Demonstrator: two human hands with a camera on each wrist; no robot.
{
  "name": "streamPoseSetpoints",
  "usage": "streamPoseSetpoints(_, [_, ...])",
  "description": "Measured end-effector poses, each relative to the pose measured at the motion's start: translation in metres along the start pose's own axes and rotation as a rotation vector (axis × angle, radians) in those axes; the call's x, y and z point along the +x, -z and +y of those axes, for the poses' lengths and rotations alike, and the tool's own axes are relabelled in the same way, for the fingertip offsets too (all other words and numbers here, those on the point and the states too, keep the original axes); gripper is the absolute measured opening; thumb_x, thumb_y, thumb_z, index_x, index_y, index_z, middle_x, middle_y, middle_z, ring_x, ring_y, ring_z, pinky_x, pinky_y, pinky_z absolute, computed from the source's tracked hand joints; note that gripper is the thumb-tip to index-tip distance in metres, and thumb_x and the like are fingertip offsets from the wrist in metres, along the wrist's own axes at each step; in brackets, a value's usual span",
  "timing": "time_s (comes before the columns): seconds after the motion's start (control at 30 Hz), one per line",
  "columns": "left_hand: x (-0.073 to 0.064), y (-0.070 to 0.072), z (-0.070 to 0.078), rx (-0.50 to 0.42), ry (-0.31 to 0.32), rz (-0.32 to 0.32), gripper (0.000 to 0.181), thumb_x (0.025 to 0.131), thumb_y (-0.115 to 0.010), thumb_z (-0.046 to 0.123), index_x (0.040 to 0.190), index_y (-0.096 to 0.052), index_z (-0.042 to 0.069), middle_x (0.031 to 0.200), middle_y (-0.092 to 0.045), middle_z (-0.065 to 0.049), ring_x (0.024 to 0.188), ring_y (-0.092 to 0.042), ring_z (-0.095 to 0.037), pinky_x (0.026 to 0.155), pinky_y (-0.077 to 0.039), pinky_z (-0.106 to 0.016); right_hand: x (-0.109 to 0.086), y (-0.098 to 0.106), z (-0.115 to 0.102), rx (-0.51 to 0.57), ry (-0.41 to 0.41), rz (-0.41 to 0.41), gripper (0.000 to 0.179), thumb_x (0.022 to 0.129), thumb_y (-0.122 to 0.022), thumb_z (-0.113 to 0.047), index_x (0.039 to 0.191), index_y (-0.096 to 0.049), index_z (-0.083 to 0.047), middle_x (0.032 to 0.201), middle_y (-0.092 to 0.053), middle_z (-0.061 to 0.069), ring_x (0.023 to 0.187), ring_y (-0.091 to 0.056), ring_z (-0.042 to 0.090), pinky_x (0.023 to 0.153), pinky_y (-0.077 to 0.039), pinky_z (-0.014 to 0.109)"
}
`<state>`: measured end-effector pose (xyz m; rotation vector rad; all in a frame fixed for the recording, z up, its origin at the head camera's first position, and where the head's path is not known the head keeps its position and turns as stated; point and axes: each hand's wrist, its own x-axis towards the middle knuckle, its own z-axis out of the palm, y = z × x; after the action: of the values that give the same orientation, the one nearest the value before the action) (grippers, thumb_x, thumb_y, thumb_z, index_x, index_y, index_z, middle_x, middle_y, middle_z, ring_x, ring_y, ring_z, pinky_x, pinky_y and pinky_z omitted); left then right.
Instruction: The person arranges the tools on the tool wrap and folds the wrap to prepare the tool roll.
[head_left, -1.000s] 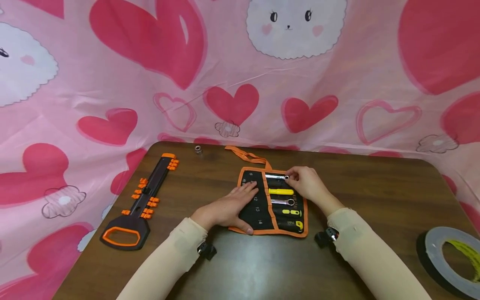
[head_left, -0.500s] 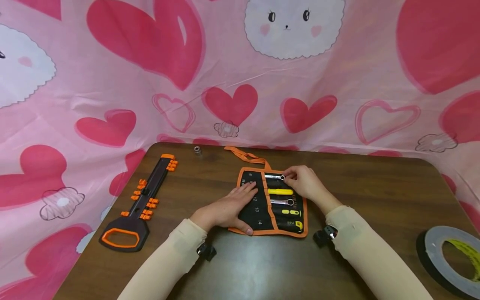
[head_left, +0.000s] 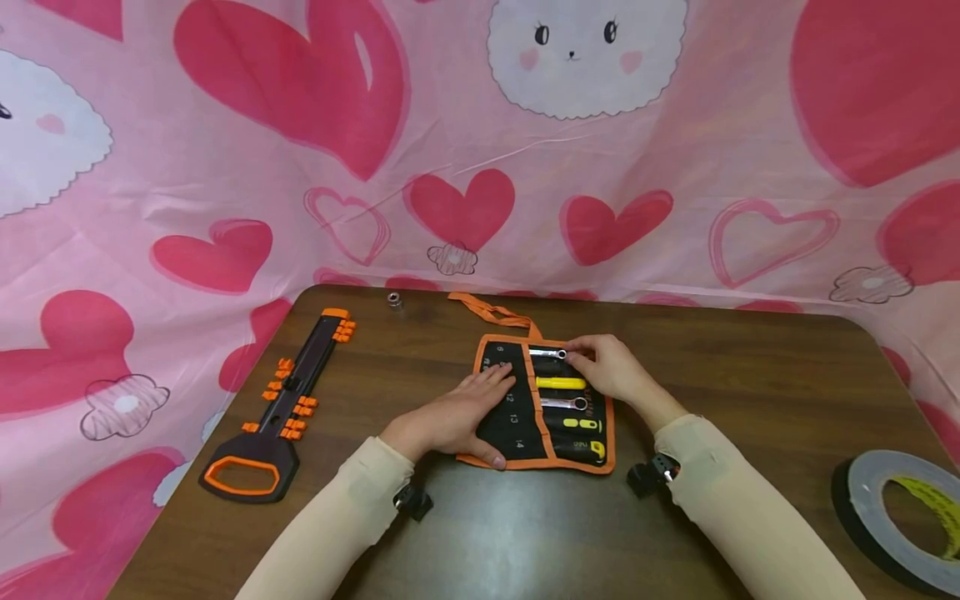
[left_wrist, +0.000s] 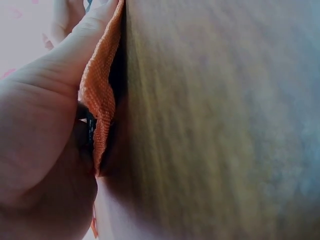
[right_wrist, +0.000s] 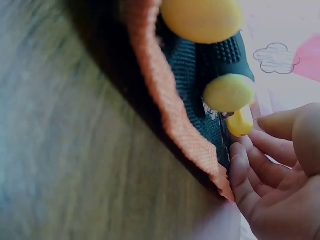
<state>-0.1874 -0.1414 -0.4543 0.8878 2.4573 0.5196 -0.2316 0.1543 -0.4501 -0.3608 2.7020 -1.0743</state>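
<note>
A black tool roll (head_left: 491,429) with orange edging lies spread on the table. My left hand (head_left: 461,412) rests on its left part with fingers stretched out and thumb over the near edge; the left wrist view shows the orange edging (left_wrist: 100,95) beside that thumb. At the far right pocket, the thumb and curled fingers of my right hand (head_left: 611,364) pinch the ring end of a wrench (head_left: 549,353), whose shaft runs into the pocket. Below it sit a yellow-handled tool (head_left: 561,383), a second wrench (head_left: 564,404) and black-and-yellow handled tools (head_left: 582,424). The right wrist view hides the pinched wrench.
To the left lies a black holder with orange clips (head_left: 281,408) and a loop handle. A small metal socket (head_left: 394,300) stands near the back edge. An orange strap (head_left: 491,312) trails behind the roll. A roll of grey tape (head_left: 870,500) lies at the right.
The pinched wrench has slid slightly left, deeper into its pocket, and my right fingers have followed it. My left hand stays on the roll.
</note>
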Motion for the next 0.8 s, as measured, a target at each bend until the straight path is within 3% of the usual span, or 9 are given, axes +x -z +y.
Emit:
streamPoseSetpoints(0.37, [-0.006,0.000,0.002,0.026,-0.034,0.000,0.122,0.083,-0.088,0.061,0.174,-0.021,0.016,0.185,-0.004,0.002,0.172,-0.001,-0.020,0.139,-0.010,-0.046,-0.029,0.003,0.003,0.009,0.025,0.073,0.034,0.111,-0.061,-0.020,0.138,-0.069,-0.001,0.127,-0.074,0.020,0.098,-0.066,0.027,0.091,-0.059,0.046])
streamPoseSetpoints(0.53, [-0.014,-0.001,0.000,0.018,-0.046,-0.005,0.116,0.086,-0.086,0.061,0.174,-0.022,0.021,0.184,-0.004,0.007,0.171,0.001,-0.018,0.139,-0.011,-0.048,-0.048,0.011,0.004,0.005,0.042,0.101,0.032,0.110,-0.064,-0.020,0.135,-0.071,-0.002,0.126,-0.075,0.019,0.098,-0.067,0.025,0.090,-0.060,0.046])
streamPoseSetpoints(0.63, [-0.020,-0.001,0.000,-0.007,-0.059,-0.001,0.109,0.088,-0.085,0.059,0.173,-0.027,0.023,0.184,-0.009,0.009,0.171,-0.004,-0.016,0.138,-0.017,-0.049,-0.058,0.016,0.004,0.010,0.045,0.115,0.032,0.109,-0.065,-0.020,0.135,-0.072,-0.002,0.126,-0.075,0.019,0.095,-0.065,0.025,0.085,-0.060,0.040])
streamPoseSetpoints(0.8, [-0.029,0.002,0.002,-0.025,-0.114,0.042,0.084,0.095,-0.081,0.053,0.165,-0.047,0.022,0.178,-0.031,0.009,0.168,-0.024,-0.015,0.133,-0.032,-0.048,-0.075,0.021,0.005,0.005,0.045,0.129,0.030,0.108,-0.067,-0.018,0.134,-0.073,-0.003,0.121,-0.078,0.016,0.088,-0.064,0.021,0.073,-0.057,0.029])
